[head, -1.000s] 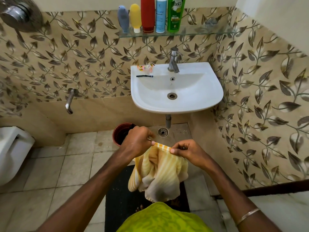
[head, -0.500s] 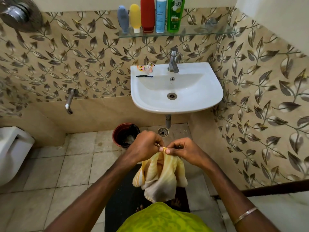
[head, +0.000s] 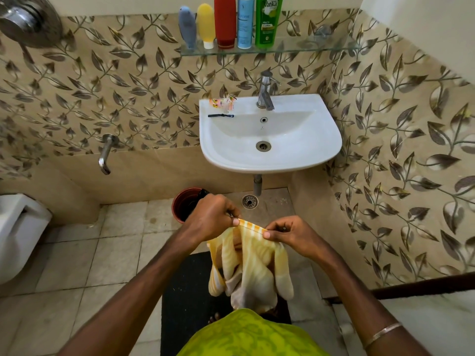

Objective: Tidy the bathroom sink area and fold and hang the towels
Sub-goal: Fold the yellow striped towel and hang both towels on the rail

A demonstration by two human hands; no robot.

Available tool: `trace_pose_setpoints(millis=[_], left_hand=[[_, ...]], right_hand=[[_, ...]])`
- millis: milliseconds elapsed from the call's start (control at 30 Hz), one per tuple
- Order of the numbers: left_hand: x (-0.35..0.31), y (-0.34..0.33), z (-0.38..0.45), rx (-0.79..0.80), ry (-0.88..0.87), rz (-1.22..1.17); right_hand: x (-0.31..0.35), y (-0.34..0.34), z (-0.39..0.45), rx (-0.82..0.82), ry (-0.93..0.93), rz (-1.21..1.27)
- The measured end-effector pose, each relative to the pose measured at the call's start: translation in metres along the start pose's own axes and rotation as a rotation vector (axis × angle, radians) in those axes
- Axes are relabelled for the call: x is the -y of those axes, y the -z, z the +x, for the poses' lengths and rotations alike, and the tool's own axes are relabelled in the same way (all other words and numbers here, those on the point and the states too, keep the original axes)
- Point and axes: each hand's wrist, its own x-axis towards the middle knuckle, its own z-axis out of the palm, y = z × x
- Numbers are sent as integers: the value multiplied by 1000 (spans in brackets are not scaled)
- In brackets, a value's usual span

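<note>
A yellow and white striped towel (head: 250, 263) hangs bunched in front of me, below the white sink (head: 270, 155). My left hand (head: 213, 219) pinches its top hem at the left. My right hand (head: 290, 235) pinches the same hem a short way to the right, so a short strip of hem is stretched between them. On the sink's back left ledge lie small orange sachets (head: 222, 102) and a black razor (head: 220, 115). The tap (head: 266, 92) stands at the sink's back.
A glass shelf (head: 308, 47) above the sink carries several bottles (head: 225, 21). A dark red bucket (head: 183, 204) stands on the floor left of my left hand, beside a floor drain (head: 249, 201). A black mat (head: 185, 299) lies underfoot. A toilet (head: 18, 232) is at far left, a wall spout (head: 105, 155) nearby.
Half a second ago my hands were together at the hem; now they have drawn apart again, stretching the top edge of the towel between them.
</note>
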Motion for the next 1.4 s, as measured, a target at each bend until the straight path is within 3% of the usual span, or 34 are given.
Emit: trace_pose_setpoints(millis=[400, 1400], left_hand=[[-21, -20, -8, 68, -144, 11], [-10, -7, -9, 6, -66, 23]], right_hand=[[11, -9, 9, 8, 58, -8], [8, -4, 0, -9, 37, 15]])
